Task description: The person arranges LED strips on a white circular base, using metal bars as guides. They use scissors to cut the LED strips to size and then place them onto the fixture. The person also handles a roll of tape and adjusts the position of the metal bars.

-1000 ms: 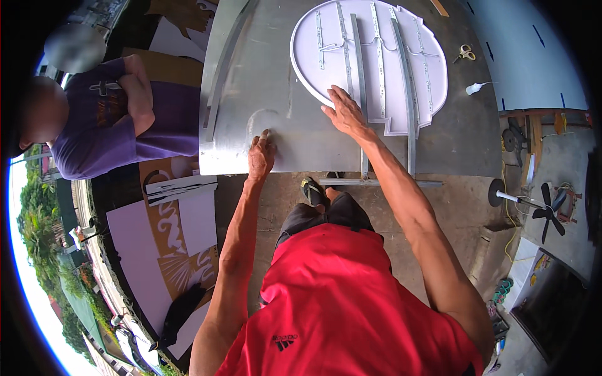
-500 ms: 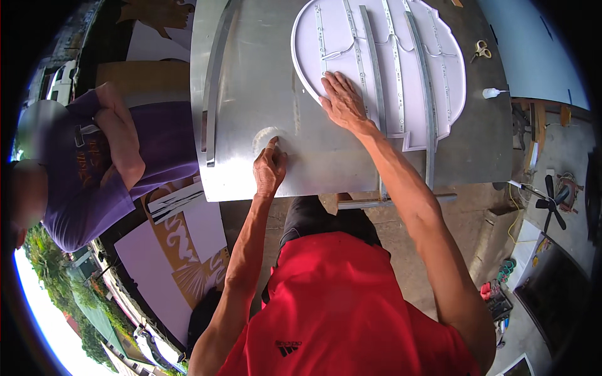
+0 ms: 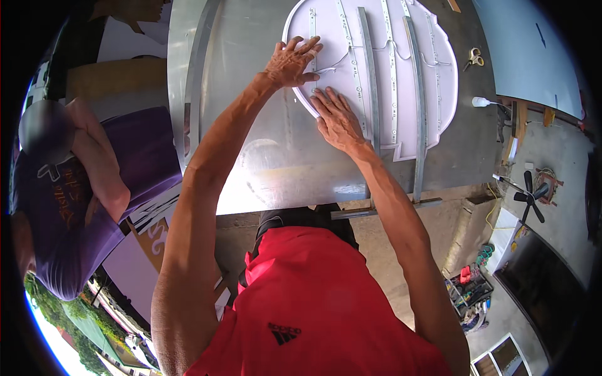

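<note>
1. Two bare hands, seen in the head view, are at the left part of the white panel (image 3: pixel 403 94), which lies on a metal table (image 3: pixel 257 125).
2. Left hand (image 3: pixel 291 64): at the panel's left edge, over the leftmost light strip (image 3: pixel 313 24). Its fingers are splayed and slightly bent, closed around nothing visible (whether a fingertip pins the white wire (image 3: pixel 340 61) beside the thumb, I cannot tell).
3. Right hand (image 3: pixel 338 122): palm down at the panel's lower left, fingers nearly straight, grasping nothing that shows. Its fingertips are near that strip's lower end.
4. Two metal bars (image 3: pixel 370 81) lie across the panel and run past its near edge; scissors (image 3: pixel 475 59) and a squeeze bottle (image 3: pixel 481 101) sit to its right.
5. The step looks like handling that strip while steadying the panel. Done well, it probably calls for even finger pressure along the strip, no tug on the wire, and a light right palm, so that the panel's rim is not strained.
</note>
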The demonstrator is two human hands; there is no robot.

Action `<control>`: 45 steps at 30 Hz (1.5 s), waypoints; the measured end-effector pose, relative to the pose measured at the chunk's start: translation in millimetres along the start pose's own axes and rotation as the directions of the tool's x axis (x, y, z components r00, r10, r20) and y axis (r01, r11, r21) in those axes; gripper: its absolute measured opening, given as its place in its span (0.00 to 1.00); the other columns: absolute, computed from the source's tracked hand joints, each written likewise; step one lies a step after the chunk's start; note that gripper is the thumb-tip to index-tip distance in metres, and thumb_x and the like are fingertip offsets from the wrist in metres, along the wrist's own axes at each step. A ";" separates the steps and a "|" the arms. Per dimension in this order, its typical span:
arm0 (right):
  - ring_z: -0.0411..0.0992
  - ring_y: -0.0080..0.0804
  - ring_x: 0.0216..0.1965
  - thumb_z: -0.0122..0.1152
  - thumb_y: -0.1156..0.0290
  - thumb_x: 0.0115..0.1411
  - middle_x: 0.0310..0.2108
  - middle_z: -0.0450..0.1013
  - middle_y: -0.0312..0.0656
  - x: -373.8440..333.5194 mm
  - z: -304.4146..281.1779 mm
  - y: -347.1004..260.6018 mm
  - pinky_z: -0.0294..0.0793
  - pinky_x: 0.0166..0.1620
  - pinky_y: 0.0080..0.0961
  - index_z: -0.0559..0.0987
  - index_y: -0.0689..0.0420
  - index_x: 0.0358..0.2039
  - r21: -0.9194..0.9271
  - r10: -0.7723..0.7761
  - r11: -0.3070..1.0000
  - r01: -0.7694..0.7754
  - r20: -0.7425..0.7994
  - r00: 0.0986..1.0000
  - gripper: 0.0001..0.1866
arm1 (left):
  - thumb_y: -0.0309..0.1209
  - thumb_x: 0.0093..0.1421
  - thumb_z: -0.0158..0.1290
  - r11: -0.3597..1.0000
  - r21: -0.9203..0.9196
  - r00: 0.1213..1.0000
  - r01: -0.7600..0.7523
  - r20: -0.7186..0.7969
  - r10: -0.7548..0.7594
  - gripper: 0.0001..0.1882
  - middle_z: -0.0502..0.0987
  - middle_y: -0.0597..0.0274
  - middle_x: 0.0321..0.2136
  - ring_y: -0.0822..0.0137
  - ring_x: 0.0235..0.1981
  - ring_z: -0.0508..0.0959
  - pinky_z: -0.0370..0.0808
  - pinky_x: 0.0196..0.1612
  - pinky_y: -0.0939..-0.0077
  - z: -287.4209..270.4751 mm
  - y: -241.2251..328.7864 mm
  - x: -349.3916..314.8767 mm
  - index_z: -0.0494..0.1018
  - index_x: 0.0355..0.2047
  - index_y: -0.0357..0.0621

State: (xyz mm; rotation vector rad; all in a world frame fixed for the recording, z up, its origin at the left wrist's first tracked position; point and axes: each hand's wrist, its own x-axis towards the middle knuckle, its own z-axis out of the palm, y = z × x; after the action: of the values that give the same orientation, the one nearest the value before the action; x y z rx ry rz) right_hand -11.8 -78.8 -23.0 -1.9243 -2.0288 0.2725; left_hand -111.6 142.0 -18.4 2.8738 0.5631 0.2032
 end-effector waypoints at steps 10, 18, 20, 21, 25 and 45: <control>0.55 0.48 0.69 0.54 0.70 0.61 0.67 0.61 0.44 4.9 -3.7 1.5 0.52 0.71 0.46 0.68 0.59 0.62 0.002 -0.020 1.000 0.020 0.045 0.999 0.27 | 0.62 0.53 0.58 0.999 0.046 0.991 0.022 0.128 -0.028 0.50 0.51 0.68 0.72 0.57 0.71 0.52 0.55 0.66 0.41 5.4 -14.9 -7.1 0.58 0.69 0.46; 0.55 0.48 0.69 0.57 0.66 0.63 0.66 0.61 0.47 2.3 -5.4 -7.0 0.52 0.71 0.45 0.67 0.59 0.62 0.022 0.008 1.000 -0.009 0.022 1.000 0.28 | 0.61 0.50 0.61 0.998 -0.022 0.996 0.057 0.072 -0.055 0.52 0.51 0.61 0.72 0.59 0.72 0.51 0.52 0.68 0.44 10.8 -16.7 -10.0 0.57 0.70 0.49; 0.55 0.49 0.69 0.56 0.69 0.63 0.65 0.62 0.49 2.6 -4.2 -4.7 0.54 0.71 0.44 0.67 0.60 0.62 0.190 0.049 0.981 -0.041 -0.037 0.998 0.27 | 0.60 0.49 0.63 0.997 -0.046 0.997 0.063 0.055 -0.060 0.53 0.51 0.60 0.72 0.59 0.72 0.52 0.52 0.68 0.44 10.5 -19.6 -10.1 0.56 0.70 0.50; 0.56 0.50 0.69 0.55 0.70 0.64 0.65 0.62 0.50 2.5 -3.3 -3.9 0.54 0.71 0.43 0.66 0.61 0.62 0.274 0.069 0.961 -0.049 -0.064 0.996 0.26 | 0.60 0.48 0.63 0.996 -0.056 0.997 0.069 0.046 -0.066 0.54 0.51 0.59 0.72 0.59 0.72 0.52 0.52 0.69 0.44 10.7 -21.9 -11.0 0.56 0.70 0.50; 0.56 0.49 0.68 0.55 0.76 0.63 0.63 0.63 0.51 -4.4 -2.2 0.5 0.58 0.69 0.39 0.66 0.62 0.60 0.359 0.114 0.931 -0.074 -0.092 0.989 0.25 | 0.60 0.47 0.64 0.996 -0.055 0.996 0.068 0.058 -0.065 0.55 0.51 0.60 0.72 0.60 0.72 0.51 0.53 0.69 0.44 11.7 -20.4 -11.1 0.56 0.70 0.50; 0.48 0.55 0.71 0.54 0.76 0.64 0.65 0.64 0.46 -4.3 -2.0 -14.9 0.51 0.71 0.45 0.52 0.55 0.70 0.099 0.096 0.990 -0.101 0.047 0.994 0.36 | 0.54 0.44 0.67 0.992 -0.081 0.993 0.095 0.083 -0.088 0.53 0.53 0.57 0.71 0.58 0.71 0.53 0.55 0.68 0.44 -1.5 -15.4 -8.9 0.62 0.66 0.42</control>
State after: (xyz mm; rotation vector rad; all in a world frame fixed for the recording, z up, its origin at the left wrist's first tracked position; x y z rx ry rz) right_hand -24.8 -84.3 -16.3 -1.9744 -1.9096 0.4348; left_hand -125.6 152.8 -21.3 2.7527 0.6534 0.0961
